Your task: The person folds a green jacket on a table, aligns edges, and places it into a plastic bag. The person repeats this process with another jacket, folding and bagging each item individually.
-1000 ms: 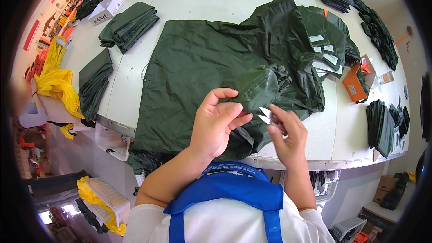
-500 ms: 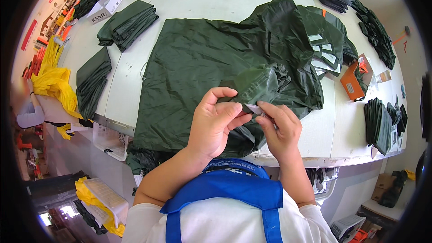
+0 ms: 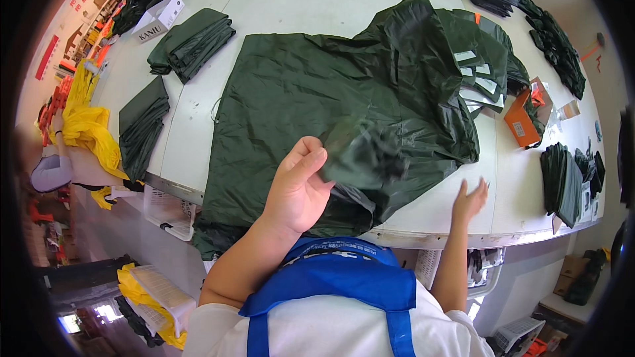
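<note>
A large dark green garment [image 3: 284, 99] of thin, slightly shiny fabric lies spread and creased on the white table. Above its near part, a smaller green fabric piece [image 3: 360, 155], blurred by motion, hangs from my left hand [image 3: 296, 188]. The thumb and fingers of that hand pinch its left edge. Whether this piece is joined to the large garment cannot be made out. My right hand [image 3: 469, 201] is over the bare tabletop, right of the garment, fingers spread and nothing visible in them.
Folded dark green bundles [image 3: 192, 43] lie at the far left, with more garments carrying white labels [image 3: 486, 84] at the right. An orange box [image 3: 522, 122] stands nearby. The table's front edge [image 3: 456, 240] runs before me. At far left, another person's arm [image 3: 53, 172] is near yellow fabric [image 3: 89, 129].
My right hand has left the fabric piece and moved right, opening its fingers. The small pale pointed thing at its fingertips no longer shows. My left hand has shifted slightly left, still pinching the piece.
</note>
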`<state>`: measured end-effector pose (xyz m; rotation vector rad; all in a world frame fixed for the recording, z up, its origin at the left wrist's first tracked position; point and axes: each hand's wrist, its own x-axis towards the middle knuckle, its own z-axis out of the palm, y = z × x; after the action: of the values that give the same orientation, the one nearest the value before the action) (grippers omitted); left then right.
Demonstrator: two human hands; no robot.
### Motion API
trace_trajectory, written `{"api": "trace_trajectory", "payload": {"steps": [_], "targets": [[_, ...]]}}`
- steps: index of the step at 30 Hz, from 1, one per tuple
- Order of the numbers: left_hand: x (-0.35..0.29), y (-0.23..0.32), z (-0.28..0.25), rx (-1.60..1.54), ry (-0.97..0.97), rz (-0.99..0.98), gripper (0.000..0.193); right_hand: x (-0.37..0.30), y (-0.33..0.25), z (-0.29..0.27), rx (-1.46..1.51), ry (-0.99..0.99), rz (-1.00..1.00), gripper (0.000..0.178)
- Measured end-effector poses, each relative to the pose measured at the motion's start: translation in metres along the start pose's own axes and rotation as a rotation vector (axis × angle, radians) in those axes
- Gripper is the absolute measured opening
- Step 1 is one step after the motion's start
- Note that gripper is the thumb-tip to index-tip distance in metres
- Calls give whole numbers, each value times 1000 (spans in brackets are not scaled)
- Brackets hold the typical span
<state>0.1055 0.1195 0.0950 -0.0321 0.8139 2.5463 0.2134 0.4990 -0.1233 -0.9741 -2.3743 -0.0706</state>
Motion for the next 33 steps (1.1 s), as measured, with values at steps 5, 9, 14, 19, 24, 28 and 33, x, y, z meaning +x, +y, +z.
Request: {"api": "trace_trajectory", "payload": {"steps": [5, 9, 14, 19, 24, 28, 33], "targets": [[-5, -1, -17, -48, -260, -191, 47, -19, -186, -111, 1986, -1353, 287, 80], [-23, 17, -21, 296, -238, -125, 49, -16, -227, -153, 2017, -1711, 182, 76], [-31, 25, -23, 1420, -305, 509, 28, -14, -226, -154, 1611, -1290, -83, 28], [-49, 6, -6, 1759, -379, 404, 23, -12, -265, -161, 1555, -1148, 81, 7], [-21, 38, -65, 1710, 250, 689, 13, -17, -262, -201, 1459, -1201, -261, 24], [-41, 49, -71, 1473, 204, 308, 29, -31, -277, -185, 1223, -727, -420, 19], [-50, 70, -103, 1349, 352, 163, 33, -56, -277, -163, 1390, -734, -534, 37]]}}
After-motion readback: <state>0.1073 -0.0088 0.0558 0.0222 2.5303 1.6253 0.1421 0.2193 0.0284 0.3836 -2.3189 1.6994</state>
